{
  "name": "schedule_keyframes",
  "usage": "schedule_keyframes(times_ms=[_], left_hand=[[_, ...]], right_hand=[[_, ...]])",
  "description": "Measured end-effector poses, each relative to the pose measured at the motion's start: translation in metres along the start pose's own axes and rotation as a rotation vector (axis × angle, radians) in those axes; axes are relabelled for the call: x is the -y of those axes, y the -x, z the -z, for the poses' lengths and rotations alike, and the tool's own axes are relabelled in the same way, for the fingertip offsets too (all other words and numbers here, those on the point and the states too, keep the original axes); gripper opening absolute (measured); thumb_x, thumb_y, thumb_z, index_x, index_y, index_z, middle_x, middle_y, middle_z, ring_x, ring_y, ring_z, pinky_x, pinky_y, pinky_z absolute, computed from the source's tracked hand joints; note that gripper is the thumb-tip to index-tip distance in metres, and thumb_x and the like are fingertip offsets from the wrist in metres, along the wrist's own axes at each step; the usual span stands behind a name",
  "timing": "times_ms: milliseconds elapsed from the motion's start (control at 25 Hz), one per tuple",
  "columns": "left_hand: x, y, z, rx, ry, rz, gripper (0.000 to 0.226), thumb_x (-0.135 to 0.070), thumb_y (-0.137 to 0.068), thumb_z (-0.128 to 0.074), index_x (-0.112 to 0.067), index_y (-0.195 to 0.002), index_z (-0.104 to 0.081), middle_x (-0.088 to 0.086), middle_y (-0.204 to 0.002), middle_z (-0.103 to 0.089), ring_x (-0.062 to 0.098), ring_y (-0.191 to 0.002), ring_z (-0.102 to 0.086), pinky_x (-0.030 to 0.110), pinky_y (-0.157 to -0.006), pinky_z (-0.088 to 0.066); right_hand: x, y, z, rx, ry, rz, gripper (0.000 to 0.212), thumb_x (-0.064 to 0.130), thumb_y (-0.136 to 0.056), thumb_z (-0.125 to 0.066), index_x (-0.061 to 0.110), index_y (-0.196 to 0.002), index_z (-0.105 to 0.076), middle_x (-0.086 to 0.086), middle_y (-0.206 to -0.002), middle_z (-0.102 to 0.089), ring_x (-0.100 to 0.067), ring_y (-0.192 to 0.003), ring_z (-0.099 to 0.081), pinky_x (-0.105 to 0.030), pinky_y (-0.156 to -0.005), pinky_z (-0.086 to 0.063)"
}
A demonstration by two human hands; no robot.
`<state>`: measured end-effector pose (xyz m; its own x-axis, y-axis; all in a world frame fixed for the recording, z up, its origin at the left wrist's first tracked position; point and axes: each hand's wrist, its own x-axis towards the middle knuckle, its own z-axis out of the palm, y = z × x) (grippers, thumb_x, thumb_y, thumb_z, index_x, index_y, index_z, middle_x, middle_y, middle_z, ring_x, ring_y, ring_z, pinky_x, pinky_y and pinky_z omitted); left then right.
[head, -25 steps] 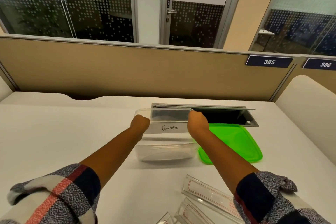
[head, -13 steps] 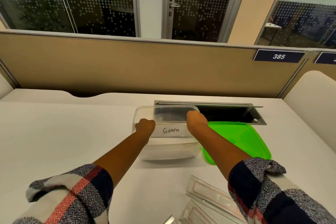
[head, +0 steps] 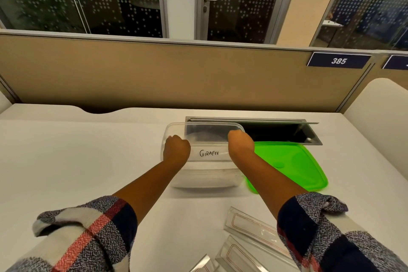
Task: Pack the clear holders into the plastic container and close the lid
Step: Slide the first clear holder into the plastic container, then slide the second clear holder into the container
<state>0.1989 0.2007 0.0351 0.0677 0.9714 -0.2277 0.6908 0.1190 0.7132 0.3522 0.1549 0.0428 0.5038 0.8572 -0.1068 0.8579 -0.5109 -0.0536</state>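
A clear plastic container (head: pixel 206 175) with a white label reading "GIRAFEE" stands open on the white desk. My left hand (head: pixel 176 149) grips its near left rim and my right hand (head: pixel 240 142) grips its near right rim, fingers curled over the edge. The green lid (head: pixel 293 163) lies flat on the desk just right of the container, partly under my right forearm. Several clear holders (head: pixel 251 225) with thin red outlines lie near the front edge, below my right arm.
An open metal cable hatch (head: pixel 276 131) sits in the desk right behind the container and lid. A tan partition (head: pixel 154 73) closes the back of the desk, with a white side panel (head: pixel 379 112) at the right.
Both hands stay on the container's rim. The container and hands sit slightly nearer to me; the view has shifted a little.
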Motion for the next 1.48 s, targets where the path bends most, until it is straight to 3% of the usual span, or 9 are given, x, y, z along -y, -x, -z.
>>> schedule_keyframes(times_ms=[200, 400, 480, 720, 880, 1000, 1120, 1280, 1480], left_hand=[[-0.003, 0.013, 0.012, -0.082, -0.020, -0.172, 0.045, -0.016, -0.096, -0.039, -0.001, -0.138, -0.035, 0.015, -0.150, -0.034, 0.034, -0.135, -0.038, 0.039, -0.110, -0.033], [0.021, 0.069, 0.034, -0.061, 0.073, -0.304, 0.044, -0.015, -0.096, -0.040, -0.005, -0.139, -0.036, 0.012, -0.149, -0.037, 0.028, -0.138, -0.034, 0.037, -0.113, -0.028], [0.036, 0.100, 0.039, -0.055, 0.090, -0.316, 0.043, -0.017, -0.096, -0.042, -0.007, -0.138, -0.037, 0.012, -0.147, -0.041, 0.028, -0.135, -0.039, 0.040, -0.112, -0.032], [0.086, 0.177, 0.042, 0.035, 0.012, -0.308, 0.043, -0.021, -0.095, -0.044, -0.009, -0.136, -0.041, 0.011, -0.143, -0.045, 0.025, -0.132, -0.043, 0.035, -0.110, -0.033], [0.118, 0.204, 0.046, 0.129, -0.119, -0.286, 0.046, -0.035, -0.094, -0.045, -0.013, -0.133, -0.045, 0.007, -0.142, -0.047, 0.022, -0.131, -0.044, 0.034, -0.110, -0.033], [0.142, 0.218, 0.054, 0.224, -0.205, -0.260, 0.053, -0.051, -0.085, -0.052, -0.019, -0.128, -0.051, 0.001, -0.138, -0.052, 0.018, -0.126, -0.049, 0.033, -0.103, -0.040], [0.165, 0.229, 0.064, 0.374, -0.434, -0.271, 0.050, -0.054, -0.075, -0.063, -0.029, -0.118, -0.057, -0.007, -0.128, -0.058, 0.012, -0.116, -0.053, 0.024, -0.086, -0.044], [0.174, 0.239, 0.068, 0.321, -0.526, -0.329, 0.024, -0.042, -0.082, -0.061, -0.024, -0.098, -0.066, -0.007, -0.109, -0.067, 0.009, -0.097, -0.060, 0.017, -0.065, -0.037], [0.170, 0.247, 0.074, 0.261, -0.422, -0.352, 0.012, -0.028, -0.088, -0.054, -0.023, -0.084, -0.064, -0.006, -0.092, -0.072, 0.013, -0.081, -0.067, 0.027, -0.067, -0.048]], right_hand=[[-0.008, 0.016, 0.024, -0.101, -0.164, 0.118, 0.023, 0.014, -0.090, -0.056, 0.003, -0.110, -0.059, -0.018, -0.116, -0.064, -0.036, -0.106, -0.060, -0.038, -0.085, -0.050], [-0.021, 0.083, 0.021, -0.251, -0.281, 0.340, 0.031, 0.026, -0.091, -0.054, 0.010, -0.117, -0.060, -0.008, -0.135, -0.054, -0.026, -0.123, -0.050, -0.035, -0.109, -0.031], [-0.027, 0.117, 0.010, -0.280, -0.334, 0.382, 0.028, 0.026, -0.092, -0.053, 0.013, -0.116, -0.061, -0.005, -0.138, -0.052, -0.024, -0.127, -0.046, -0.033, -0.110, -0.030], [-0.035, 0.204, -0.039, -0.188, -0.422, 0.394, 0.028, 0.018, -0.093, -0.050, 0.015, -0.119, -0.059, -0.003, -0.135, -0.055, -0.019, -0.128, -0.045, -0.026, -0.108, -0.029], [-0.037, 0.230, -0.061, -0.084, -0.271, 0.355, 0.032, 0.020, -0.095, -0.044, 0.020, -0.126, -0.054, -0.001, -0.144, -0.045, -0.015, -0.137, -0.032, -0.033, -0.118, -0.008], [-0.037, 0.244, -0.070, -0.037, -0.258, 0.385, 0.034, 0.023, -0.094, -0.048, 0.024, -0.128, -0.052, 0.000, -0.149, -0.038, -0.016, -0.144, -0.021, -0.039, -0.120, 0.001], [-0.038, 0.251, -0.072, -0.039, -0.250, 0.425, 0.030, 0.024, -0.091, -0.053, 0.027, -0.121, -0.058, -0.001, -0.150, -0.036, -0.019, -0.146, -0.015, -0.044, -0.118, 0.008], [-0.036, 0.256, -0.069, -0.018, -0.230, 0.434, 0.025, 0.030, -0.090, -0.056, 0.028, -0.113, -0.063, -0.002, -0.152, -0.032, -0.020, -0.147, -0.010, -0.046, -0.116, 0.013], [-0.031, 0.264, -0.063, -0.058, -0.225, 0.380, 0.022, 0.038, -0.089, -0.055, 0.027, -0.105, -0.065, 0.003, -0.149, -0.038, -0.017, -0.146, -0.012, -0.053, -0.112, 0.019]])
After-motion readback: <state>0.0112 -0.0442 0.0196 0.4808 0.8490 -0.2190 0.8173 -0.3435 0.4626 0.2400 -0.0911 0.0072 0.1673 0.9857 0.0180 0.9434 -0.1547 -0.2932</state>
